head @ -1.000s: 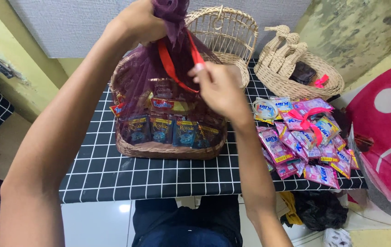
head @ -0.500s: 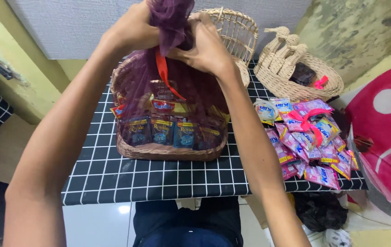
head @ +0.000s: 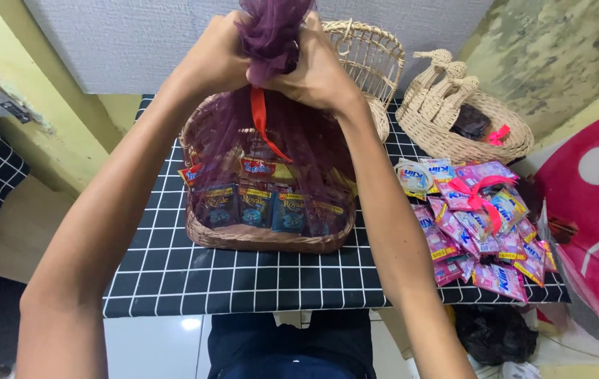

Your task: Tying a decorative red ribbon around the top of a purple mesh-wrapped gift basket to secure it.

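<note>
Basket (head: 264,235): oval woven wicker, brown, near the middle of the black grid-patterned table (head: 243,281), close to its front edge, wrapped in sheer purple mesh (head: 271,42) gathered into a bunch above it.
Ribbon (head: 259,116): red, hanging from the bunch down over the mesh.
Left hand (head: 215,60): fingers closed tight around the gathered mesh.
Right hand (head: 317,70): fingers pinching the same bunch, touching the left.
Contents: dark blue sachets in a row along the basket's front wall, red-and-yellow packets behind.
Right edge: pile of pink sachets (head: 478,224), one bundle tied with a red ribbon.
Back edge: pale cage-like wicker basket (head: 366,56); swan-shaped wicker basket (head: 464,119) at the back right corner.
</note>
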